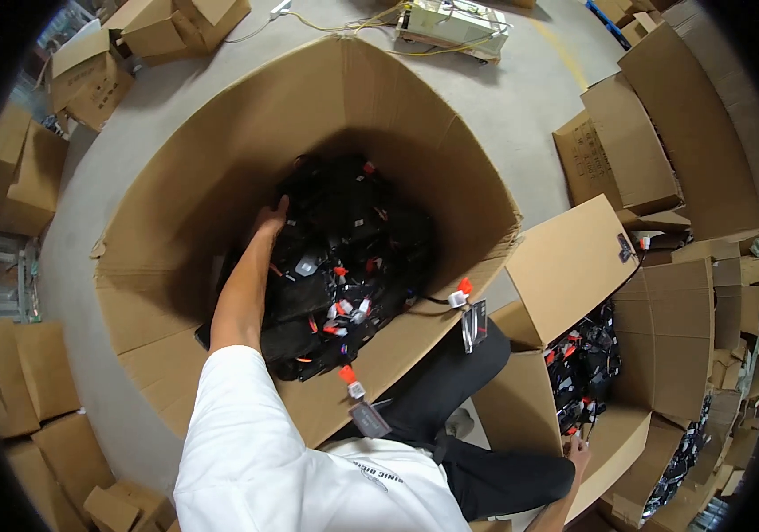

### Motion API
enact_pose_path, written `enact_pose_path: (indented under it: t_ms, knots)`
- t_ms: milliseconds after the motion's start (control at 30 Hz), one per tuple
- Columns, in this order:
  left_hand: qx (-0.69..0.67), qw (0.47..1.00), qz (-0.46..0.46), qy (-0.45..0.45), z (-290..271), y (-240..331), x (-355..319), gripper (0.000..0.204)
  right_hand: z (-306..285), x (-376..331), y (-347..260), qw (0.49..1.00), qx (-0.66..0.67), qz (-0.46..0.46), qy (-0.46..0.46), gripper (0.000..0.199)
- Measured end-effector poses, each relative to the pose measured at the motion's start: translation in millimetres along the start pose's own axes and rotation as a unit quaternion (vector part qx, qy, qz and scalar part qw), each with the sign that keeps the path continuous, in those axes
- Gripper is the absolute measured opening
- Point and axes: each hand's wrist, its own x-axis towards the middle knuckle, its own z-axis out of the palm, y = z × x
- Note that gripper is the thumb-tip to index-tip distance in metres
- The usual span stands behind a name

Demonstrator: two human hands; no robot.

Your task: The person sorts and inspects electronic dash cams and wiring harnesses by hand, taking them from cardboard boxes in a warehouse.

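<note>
A large open cardboard box (432,106) stands in front of me, with a heap of black packed goods (326,257) inside, bearing clear plastic and red-and-white tags. My left hand (273,215) reaches down into it at the heap's left side, fingers apart against the black goods; some fingertips are lost in shadow. To my right, my right hand (579,452) is at the near rim of a smaller open carton (517,399), its fingers closed. What they grip is too small to tell. Similar black goods with red tags (585,359) fill that carton.
Two hang tags, a grey one (370,420) and a black one (475,326), dangle over the big box's near edge. More cartons stand at the right (619,142) and left (47,372). Beyond the box, a pale machine (455,27) with yellow cables sits on the floor.
</note>
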Motion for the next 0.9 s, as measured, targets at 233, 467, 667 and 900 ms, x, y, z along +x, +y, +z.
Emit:
enact_pose_path:
  t_ms: [233,467,667,900]
  knots:
    - [0.103,0.992,-0.067,-0.005,12,14,33,0.097,4,-3,-10,0.999,0.011,0.043,-0.009,0.034]
    - [-0.099,0.987,0.091,-0.092,28,24,28,0.091,-8,0,-5,0.998,-0.022,0.052,-0.035,0.033]
    - [-0.200,0.967,-0.080,-0.136,33,15,15,0.083,-4,1,-10,0.997,0.010,0.067,-0.048,0.023]
    - [-0.283,0.937,-0.015,-0.204,-37,45,-76,0.082,-9,-5,-12,0.999,0.018,0.027,-0.027,0.027]
